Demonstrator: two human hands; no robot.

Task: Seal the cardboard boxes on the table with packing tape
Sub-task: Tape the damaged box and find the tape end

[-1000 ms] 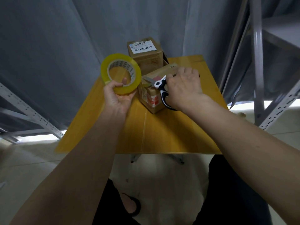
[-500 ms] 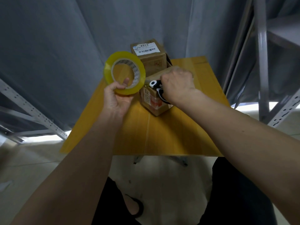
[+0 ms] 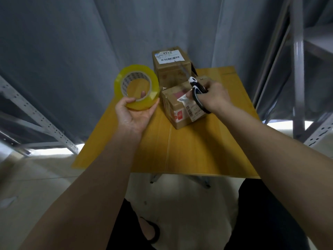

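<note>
A person stands at a small yellow wooden tabletop (image 3: 198, 150), both bare arms reaching forward over it. The left hand (image 3: 134, 114) is palm up and grips a roll of yellowish clear packing tape (image 3: 137, 92), held upright above the left edge of the tabletop, with a fingertip showing through the roll's hollow middle. The right hand (image 3: 214, 98) is curled round the black and white handles of a pair of scissors (image 3: 194, 85), whose closed blades point up and away toward the far box. Two cardboard boxes sit on the far part of the tabletop. The nearer box (image 3: 182, 109) lies just under the right hand, turned at an angle, with red and white printed labels on its top and front side. The far box (image 3: 171, 66) stands taller right behind it, and carries a white shipping label with a barcode on top. Whether the two boxes touch cannot be told. Grey curtains (image 3: 90, 51) hang behind the tabletop, and grey metal shelving posts (image 3: 297, 69) rise on both sides. The floor (image 3: 45, 177) below is pale.
</note>
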